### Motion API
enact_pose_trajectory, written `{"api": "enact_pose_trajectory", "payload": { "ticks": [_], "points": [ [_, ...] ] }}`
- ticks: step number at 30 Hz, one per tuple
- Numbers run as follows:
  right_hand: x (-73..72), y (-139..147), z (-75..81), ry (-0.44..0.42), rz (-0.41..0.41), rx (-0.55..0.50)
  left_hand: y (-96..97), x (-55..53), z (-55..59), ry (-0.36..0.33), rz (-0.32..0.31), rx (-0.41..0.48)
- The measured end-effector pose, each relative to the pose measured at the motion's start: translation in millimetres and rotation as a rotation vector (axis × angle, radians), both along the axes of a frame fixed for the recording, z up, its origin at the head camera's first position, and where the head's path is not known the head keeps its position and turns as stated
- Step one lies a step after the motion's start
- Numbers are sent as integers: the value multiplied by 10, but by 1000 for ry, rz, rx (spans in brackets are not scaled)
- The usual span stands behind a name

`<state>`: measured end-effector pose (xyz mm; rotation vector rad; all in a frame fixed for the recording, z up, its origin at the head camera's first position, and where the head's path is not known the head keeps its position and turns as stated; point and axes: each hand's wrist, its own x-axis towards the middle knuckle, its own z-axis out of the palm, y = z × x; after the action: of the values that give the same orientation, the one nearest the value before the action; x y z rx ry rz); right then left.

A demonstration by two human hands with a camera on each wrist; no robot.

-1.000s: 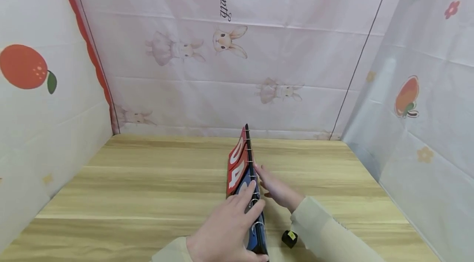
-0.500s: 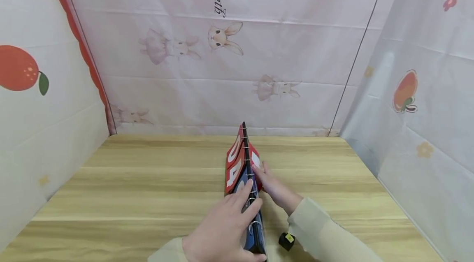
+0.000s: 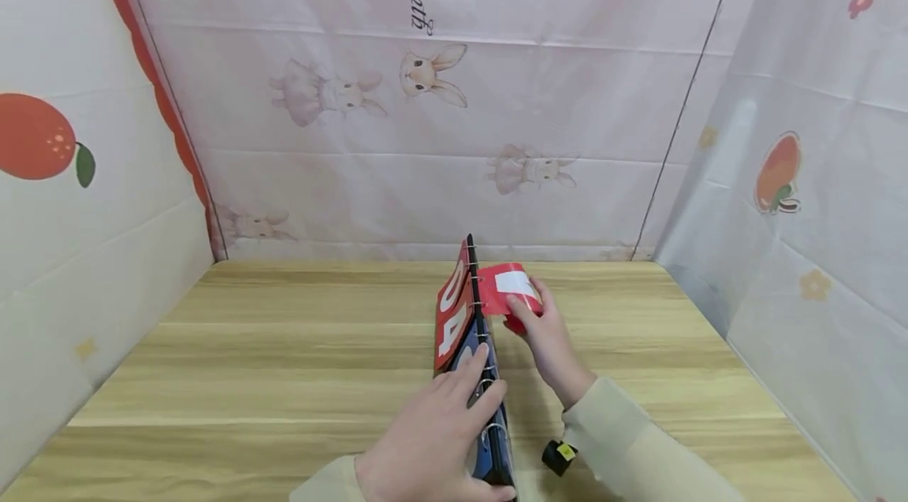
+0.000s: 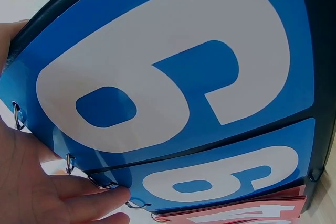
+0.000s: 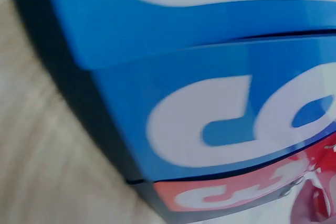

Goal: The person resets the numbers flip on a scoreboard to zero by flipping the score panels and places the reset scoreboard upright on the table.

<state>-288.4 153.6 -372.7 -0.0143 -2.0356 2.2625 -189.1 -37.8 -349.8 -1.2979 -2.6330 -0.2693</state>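
A tabletop flip scoreboard [image 3: 454, 321] stands like a tent on the table, its long spine with metal rings running away from me. My left hand [image 3: 429, 443] holds it at the near end, fingers laid across the spine and thumb at the end edge. White sixes on blue cards [image 4: 273, 103] and a red card [image 4: 252, 211] show on its left face in the left wrist view. Off to the right, my right hand [image 3: 549, 340] pinches a bent red card [image 3: 496, 293] lifted out from the far half. Blue cards [image 5: 126, 103] fill most of the right wrist view.
A small black object with a yellow label [image 3: 558, 456] lies right of the scoreboard, close to my right sleeve [image 3: 610, 427]. The wooden table [image 3: 298, 344] is bordered by printed cloth walls [image 3: 340, 195] at the back and both sides.
The right hand has moved away from the scoreboard's right face, outward and a little farther off, pulling the red card out sideways. The left hand has kept its place on the spine.
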Motion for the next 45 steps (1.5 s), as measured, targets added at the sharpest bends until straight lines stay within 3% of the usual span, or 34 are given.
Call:
{"api": "enact_pose_trajectory", "payload": {
  "ticks": [4,9,16,20,27,30,33,37,39,42,45],
  "points": [
    [-30,-79,142,83,52,-33,-5,-3,-26,29,-10,19],
    [-34,-181,262,162,86,132,10,-9,-60,68,-36,55],
    [-44,-285,330,212,114,310,-5,-12,-81,67,-46,65],
    [-72,-356,371,290,116,529,-17,-18,-77,120,-57,80],
    [-123,-492,458,578,147,1178,-39,-19,-75,140,-60,79],
    [-154,-529,495,617,183,1302,-39,-23,-82,163,-60,81],
    [-193,-538,513,588,238,1362,-32,-27,-87,185,-63,86],
    [-234,-512,533,552,344,1372,-31,-33,-74,145,-58,70],
    [-260,-484,521,532,408,1287,-33,-34,-55,101,-48,48],
    [-297,-414,443,468,439,983,-38,-38,-21,56,-38,24],
    [-289,-318,288,384,351,592,-43,-38,4,39,-39,6]
  ]
}}
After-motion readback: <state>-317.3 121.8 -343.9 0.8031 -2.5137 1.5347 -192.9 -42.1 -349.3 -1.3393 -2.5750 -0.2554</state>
